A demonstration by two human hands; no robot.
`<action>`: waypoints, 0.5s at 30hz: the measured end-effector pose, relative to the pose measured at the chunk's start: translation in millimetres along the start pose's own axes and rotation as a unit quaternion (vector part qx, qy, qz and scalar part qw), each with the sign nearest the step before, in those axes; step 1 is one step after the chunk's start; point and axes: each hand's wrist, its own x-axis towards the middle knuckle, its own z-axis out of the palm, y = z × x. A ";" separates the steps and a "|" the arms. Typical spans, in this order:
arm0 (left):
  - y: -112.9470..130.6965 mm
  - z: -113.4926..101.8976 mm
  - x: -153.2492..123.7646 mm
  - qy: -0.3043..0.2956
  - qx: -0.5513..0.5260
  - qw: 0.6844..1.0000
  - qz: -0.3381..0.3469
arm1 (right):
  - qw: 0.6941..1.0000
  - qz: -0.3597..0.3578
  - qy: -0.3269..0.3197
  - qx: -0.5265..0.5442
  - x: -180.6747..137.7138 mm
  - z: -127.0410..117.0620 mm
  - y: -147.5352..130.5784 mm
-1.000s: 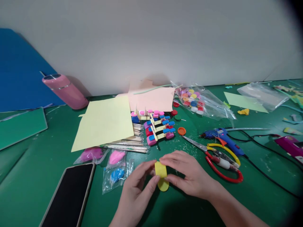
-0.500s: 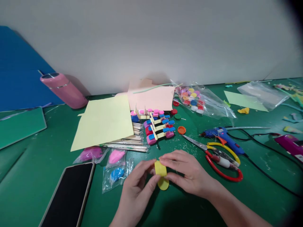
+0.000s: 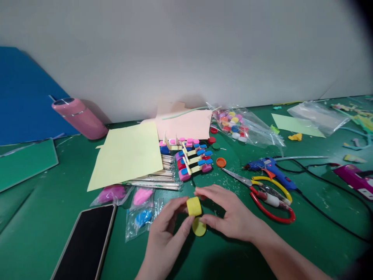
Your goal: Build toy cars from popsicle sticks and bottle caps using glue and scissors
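My left hand (image 3: 170,229) pinches a short yellow cylinder (image 3: 194,206) between thumb and fingers; I cannot tell what it is made of. Just to its right, my right hand (image 3: 230,214) has thumb and fingers apart, with nothing between them. Below the cylinder, near both thumbs, is a flat yellow disc (image 3: 199,227). Beyond my hands stands a small craft model (image 3: 194,161) of pale sticks with pink, purple, red and blue pieces. An orange bottle cap (image 3: 221,162) lies beside it.
Scissors (image 3: 262,194) and a blue glue gun (image 3: 271,167) with its cord lie to the right. A phone (image 3: 84,241), bags of blue (image 3: 142,218) and pink clay, wooden sticks (image 3: 154,184) and yellow paper (image 3: 128,155) are left. A bag of caps (image 3: 233,123) lies behind; a pink bottle (image 3: 81,118) stands far left.
My right fingers have come off the yellow cylinder and spread apart. The cylinder, in my left hand, has tilted and shifted slightly left. The whole view has shifted a little.
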 end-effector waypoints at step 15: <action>-2.0 -0.6 0.3 -0.027 0.079 0.995 0.058 | 0.999 -0.038 0.024 0.021 2.4 3.8 4.8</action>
